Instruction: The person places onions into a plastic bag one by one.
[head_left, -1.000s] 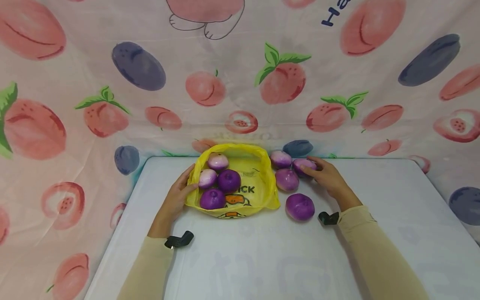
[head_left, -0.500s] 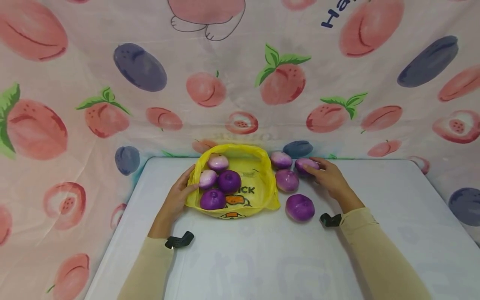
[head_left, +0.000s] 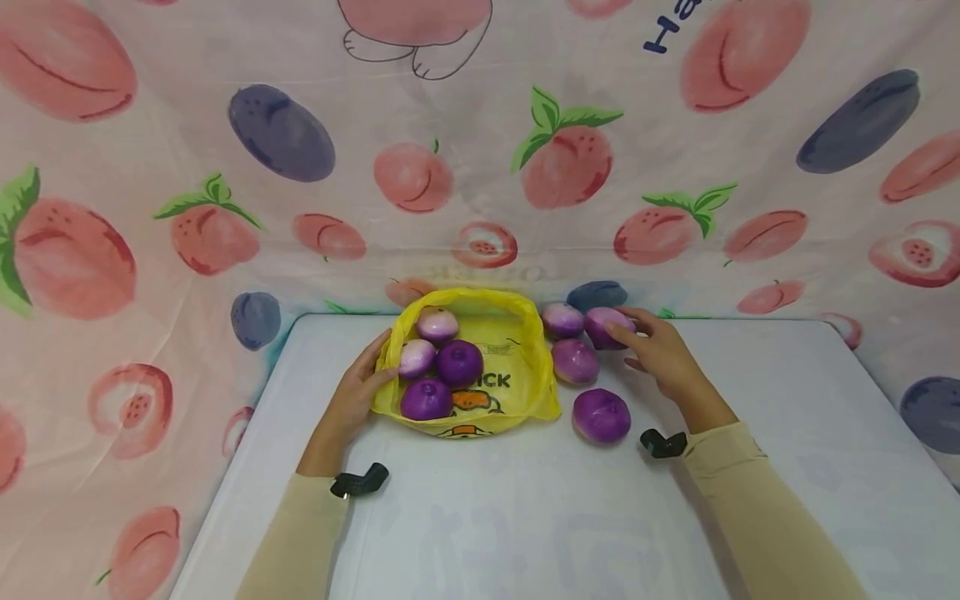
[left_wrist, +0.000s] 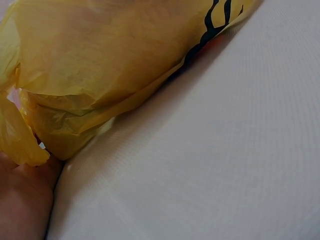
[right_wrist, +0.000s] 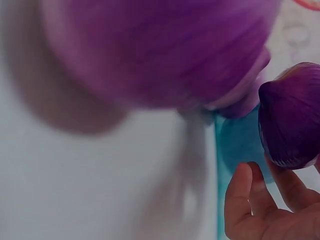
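A yellow plastic bag [head_left: 517, 392] lies with its mouth wide, several purple onions inside, including a dark onion [head_left: 459, 363]. On the bag's left side, my left hand [head_left: 352, 396] pinches the rim, thumb inside. In the left wrist view only part of that hand [left_wrist: 22, 200] shows beside the yellow plastic. My right hand [head_left: 663, 354] holds an onion [head_left: 607, 327] by its right side, to the right of the bag. The right wrist view shows this onion [right_wrist: 292, 117] at the fingertips, clear of the table surface.
Three more onions sit right of the bag: one at the back [head_left: 562, 320], one in the middle [head_left: 575, 361] and one in front [head_left: 601, 416]. They rest on a white table [head_left: 487, 517]. A fruit-print cloth [head_left: 480, 167] hangs behind.
My right hand first shifts slightly right with the onion, then lifts and tilts it a little back toward the left. The left hand and the bag stay in place.
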